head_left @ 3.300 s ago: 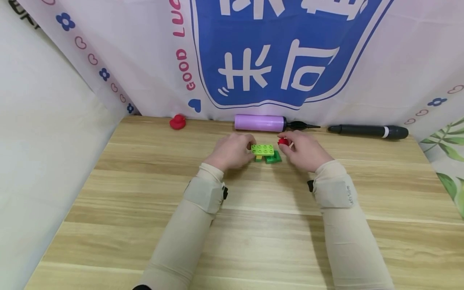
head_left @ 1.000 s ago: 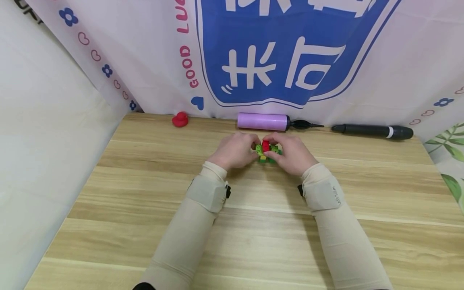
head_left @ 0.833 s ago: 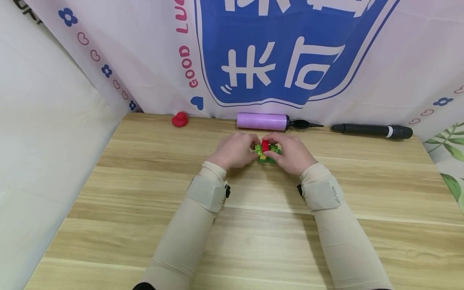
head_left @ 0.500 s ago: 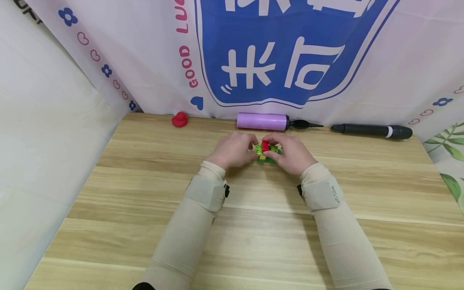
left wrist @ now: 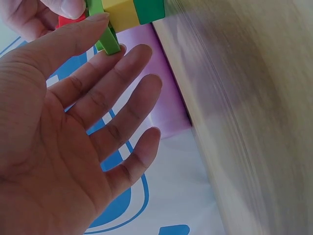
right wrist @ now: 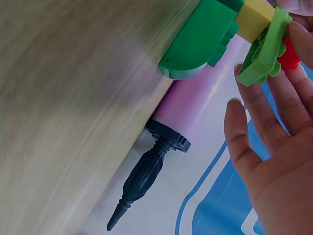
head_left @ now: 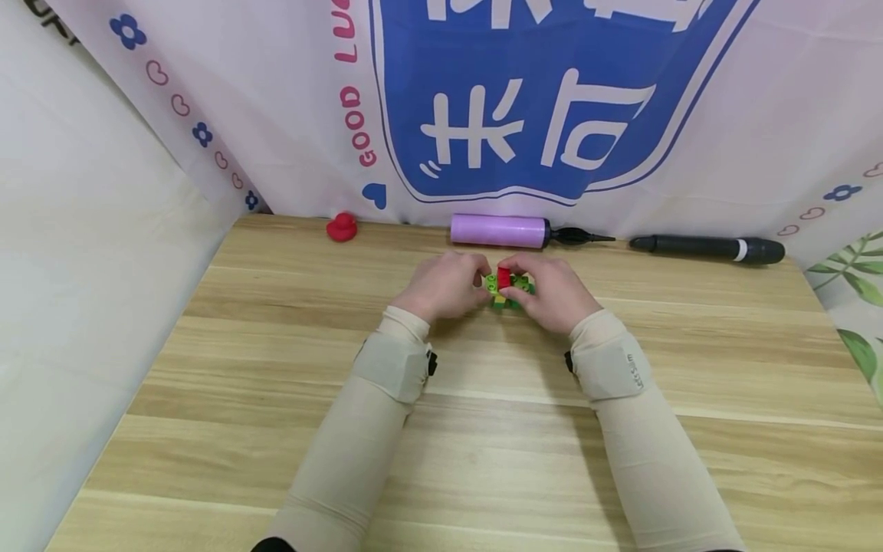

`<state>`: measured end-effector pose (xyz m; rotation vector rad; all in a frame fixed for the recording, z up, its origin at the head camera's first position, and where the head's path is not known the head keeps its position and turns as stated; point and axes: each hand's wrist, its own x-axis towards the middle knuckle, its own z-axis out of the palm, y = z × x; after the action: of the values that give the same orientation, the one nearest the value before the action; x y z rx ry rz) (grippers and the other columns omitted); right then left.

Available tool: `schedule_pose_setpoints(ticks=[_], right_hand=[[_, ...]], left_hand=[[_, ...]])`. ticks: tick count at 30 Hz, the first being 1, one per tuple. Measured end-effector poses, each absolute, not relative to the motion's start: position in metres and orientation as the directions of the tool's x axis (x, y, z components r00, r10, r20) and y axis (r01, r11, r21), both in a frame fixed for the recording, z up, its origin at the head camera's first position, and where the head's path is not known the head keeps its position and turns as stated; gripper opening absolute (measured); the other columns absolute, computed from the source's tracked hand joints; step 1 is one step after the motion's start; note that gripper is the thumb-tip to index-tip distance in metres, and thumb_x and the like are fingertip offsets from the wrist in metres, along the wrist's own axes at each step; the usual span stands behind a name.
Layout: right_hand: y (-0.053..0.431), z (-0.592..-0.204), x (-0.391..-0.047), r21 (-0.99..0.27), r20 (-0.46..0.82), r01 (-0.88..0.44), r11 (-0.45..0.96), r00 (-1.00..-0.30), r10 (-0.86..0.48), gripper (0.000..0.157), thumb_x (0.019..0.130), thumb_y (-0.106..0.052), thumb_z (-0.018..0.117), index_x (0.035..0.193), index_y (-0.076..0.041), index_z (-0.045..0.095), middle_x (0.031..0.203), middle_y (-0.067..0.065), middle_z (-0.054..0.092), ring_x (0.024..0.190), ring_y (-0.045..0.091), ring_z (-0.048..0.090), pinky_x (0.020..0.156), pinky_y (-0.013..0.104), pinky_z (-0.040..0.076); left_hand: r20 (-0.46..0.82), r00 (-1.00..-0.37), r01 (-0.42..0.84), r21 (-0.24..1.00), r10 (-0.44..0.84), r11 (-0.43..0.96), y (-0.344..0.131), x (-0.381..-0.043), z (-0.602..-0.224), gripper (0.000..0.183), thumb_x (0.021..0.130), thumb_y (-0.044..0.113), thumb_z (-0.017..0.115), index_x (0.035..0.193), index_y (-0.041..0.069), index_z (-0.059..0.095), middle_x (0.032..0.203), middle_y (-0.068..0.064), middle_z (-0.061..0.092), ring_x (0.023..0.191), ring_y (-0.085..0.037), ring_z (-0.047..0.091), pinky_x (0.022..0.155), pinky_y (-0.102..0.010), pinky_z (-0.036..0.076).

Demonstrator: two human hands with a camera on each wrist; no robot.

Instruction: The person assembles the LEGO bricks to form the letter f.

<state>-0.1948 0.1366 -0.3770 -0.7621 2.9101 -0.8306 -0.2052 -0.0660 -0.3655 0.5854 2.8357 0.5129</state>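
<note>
In the head view my left hand (head_left: 447,285) is at the left end of a lime green toy brick (head_left: 491,284). Its thumb and index finger pinch that brick by the end, as the left wrist view shows; the other fingers are spread. My right hand (head_left: 550,290) pinches a red brick (head_left: 504,277) against the studs on top of the lime brick; whether it is fully seated I cannot tell. Beneath the lime brick is a yellow brick (right wrist: 254,18). Below that comes a dark green brick (left wrist: 149,11), beside a rounded green brick (right wrist: 203,41) on the table.
Along the table's (head_left: 483,445) back edge lie a red rubber duck (head_left: 342,227), a purple hand pump (head_left: 498,231) with a black nozzle, and a black microphone-like object (head_left: 707,248). A printed cloth (head_left: 290,100) hangs right behind them.
Since the oldest frame, my right hand has moved left with the red brick, from beside the stack onto the lime brick. Over the last second both hands have hardly moved.
</note>
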Motion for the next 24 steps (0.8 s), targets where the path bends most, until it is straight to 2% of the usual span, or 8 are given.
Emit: schedule_pose_setpoints(ticks=[24], right_hand=[[0.1355, -0.3764, -0.1944, -0.467, 0.098, -0.428, 0.774, -0.895, -0.435, 0.039, 0.097, -0.022, 0.080, 0.133, -0.008, 0.072, 0.128, 0.013, 0.075, 0.120, 0.034, 0.071, 0.108, 0.053, 0.051]], left_hand=[[-0.114, -0.906, 0.346, 0.358, 0.408, 0.867, -0.0644, -0.2070, -0.3681, 0.036, 0.096, 0.032, 0.077, 0.129, 0.016, 0.071, 0.101, 0.004, 0.071, 0.092, -0.017, 0.065, 0.084, -0.039, 0.054]])
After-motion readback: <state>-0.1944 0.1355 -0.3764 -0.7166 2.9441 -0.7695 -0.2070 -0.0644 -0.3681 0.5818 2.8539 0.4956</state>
